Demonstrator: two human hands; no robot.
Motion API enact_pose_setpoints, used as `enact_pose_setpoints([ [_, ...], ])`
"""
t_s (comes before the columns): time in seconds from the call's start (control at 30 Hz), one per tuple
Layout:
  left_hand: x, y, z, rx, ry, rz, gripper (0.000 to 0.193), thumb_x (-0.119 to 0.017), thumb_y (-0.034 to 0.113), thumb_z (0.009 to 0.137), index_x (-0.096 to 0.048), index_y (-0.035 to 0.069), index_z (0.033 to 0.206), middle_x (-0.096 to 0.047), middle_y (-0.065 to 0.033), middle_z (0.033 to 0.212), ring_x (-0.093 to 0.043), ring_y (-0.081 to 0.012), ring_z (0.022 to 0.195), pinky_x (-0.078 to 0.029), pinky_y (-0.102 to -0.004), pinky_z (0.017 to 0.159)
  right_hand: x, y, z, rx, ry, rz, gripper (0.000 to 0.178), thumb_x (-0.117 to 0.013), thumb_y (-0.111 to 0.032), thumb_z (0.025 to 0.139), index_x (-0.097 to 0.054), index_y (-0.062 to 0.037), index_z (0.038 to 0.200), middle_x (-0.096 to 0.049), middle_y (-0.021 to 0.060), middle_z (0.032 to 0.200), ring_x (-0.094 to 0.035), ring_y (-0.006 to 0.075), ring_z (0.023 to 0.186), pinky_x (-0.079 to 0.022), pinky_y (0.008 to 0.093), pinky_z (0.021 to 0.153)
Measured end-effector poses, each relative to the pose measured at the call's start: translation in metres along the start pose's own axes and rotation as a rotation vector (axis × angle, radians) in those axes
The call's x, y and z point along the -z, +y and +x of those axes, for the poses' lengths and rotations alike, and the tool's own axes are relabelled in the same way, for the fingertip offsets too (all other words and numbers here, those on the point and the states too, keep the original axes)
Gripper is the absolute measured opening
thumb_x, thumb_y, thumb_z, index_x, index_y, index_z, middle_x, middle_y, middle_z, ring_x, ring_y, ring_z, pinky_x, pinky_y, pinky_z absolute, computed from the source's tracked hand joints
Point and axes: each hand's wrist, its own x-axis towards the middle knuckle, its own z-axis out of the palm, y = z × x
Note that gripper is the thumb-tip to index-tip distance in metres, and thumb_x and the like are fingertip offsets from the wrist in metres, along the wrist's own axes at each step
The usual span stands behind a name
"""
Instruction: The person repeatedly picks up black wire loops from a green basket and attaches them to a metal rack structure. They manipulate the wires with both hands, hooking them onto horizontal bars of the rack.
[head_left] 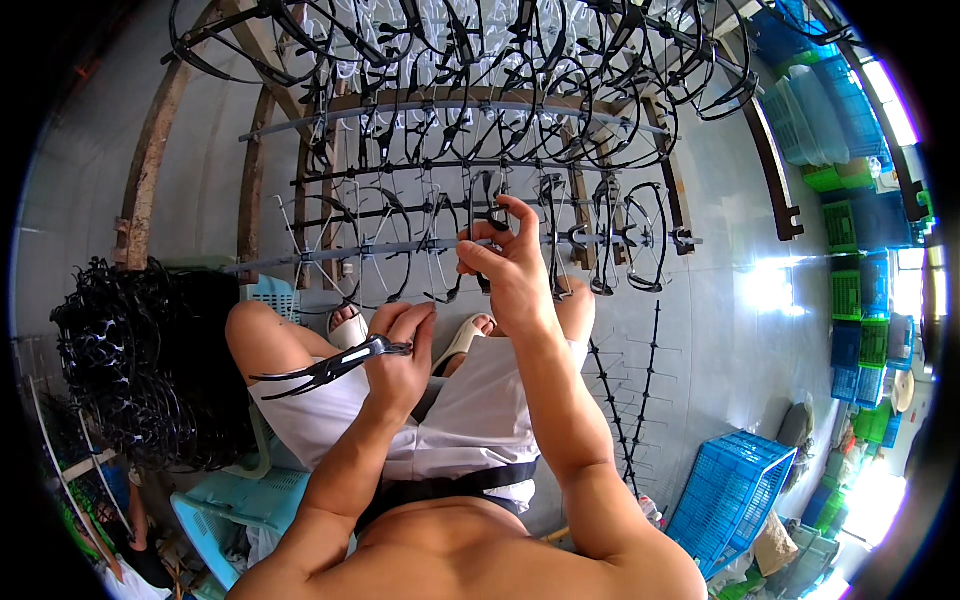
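My left hand (398, 362) is closed in front of my lap around a few glossy black curved plastic frames (322, 373), whose long ends stick out to the left. Farther forward and higher, my right hand (517, 268) reaches up to the hanging rack (385, 249). Its fingers are pinched on another black curved plastic frame (487, 188) beside a rack bar; whether that frame is hooked on, I cannot tell. Similar black frames (645, 235) hang along the bar on thin wire hooks, to both sides of my right hand.
To my left lies a large heap of black frames (145, 375). More loaded bars hang above, between rusty posts (152, 165). A light-blue plastic chair (245, 492) stands lower left, a blue crate (725, 500) lower right. Bare hook rods (640, 400) stand right of my legs.
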Motion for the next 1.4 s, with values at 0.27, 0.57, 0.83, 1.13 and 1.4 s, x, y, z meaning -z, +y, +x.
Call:
enact_pose_setpoints([
  [0.27,0.001,0.003,0.002,-0.003,0.009,0.009,0.012,-0.067,-0.001,0.076,-0.066,0.002,0.088,-0.058,-0.0067,0.08,-0.048,-0.0169,0.056,-0.038,-0.0301,0.057,-0.001,0.003,-0.004,0.072,-0.011,0.003,0.066,-0.065,0.002,0.079,-0.025,-0.005,0.131,-0.055,0.0111,0.095,-0.058,0.0146,0.073,-0.05,0.0259,0.067],
  [0.57,0.0,0.005,0.002,0.005,0.019,0.015,0.011,-0.068,0.0,0.075,-0.066,0.003,0.086,-0.059,-0.0062,0.078,-0.048,-0.0181,0.057,-0.037,-0.0318,0.065,0.002,0.001,-0.002,0.018,-0.034,-0.026,0.065,-0.064,0.003,0.078,-0.025,-0.0046,0.131,-0.055,0.0101,0.091,-0.058,0.0131,0.072,-0.05,0.0256,0.064],
  [0.83,0.002,0.006,0.004,-0.002,0.017,0.0,0.011,-0.068,-0.001,0.076,-0.066,0.002,0.087,-0.06,-0.0076,0.081,-0.049,-0.0181,0.058,-0.039,-0.0303,0.059,0.001,0.005,-0.01,0.083,-0.026,0.032,0.062,-0.064,0.004,0.078,-0.028,-0.0058,0.127,-0.054,0.0113,0.096,-0.059,0.0138,0.074,-0.05,0.0258,0.065],
  [1.13,0.002,0.005,0.014,-0.034,0.033,0.053,0.009,-0.066,0.001,0.08,-0.064,0.003,0.089,-0.059,-0.0089,0.082,-0.058,-0.0218,0.065,-0.045,-0.0306,0.057,0.007,-0.012,-0.013,-0.014,0.03,-0.056,0.038,-0.063,-0.005,0.085,-0.036,-0.0041,0.111,-0.057,0.0119,0.087,-0.062,0.0156,0.065,-0.048,0.0229,0.055],
  [1.4,-0.002,0.003,0.021,-0.069,0.087,0.062,0.01,-0.067,0.001,0.08,-0.064,0.004,0.09,-0.059,-0.008,0.082,-0.056,-0.0196,0.06,-0.043,-0.0288,0.054,0.013,-0.011,-0.022,-0.017,0.037,-0.069,0.039,-0.064,-0.006,0.084,-0.035,-0.0022,0.11,-0.058,0.0128,0.086,-0.062,0.0146,0.065,-0.048,0.0226,0.055],
])
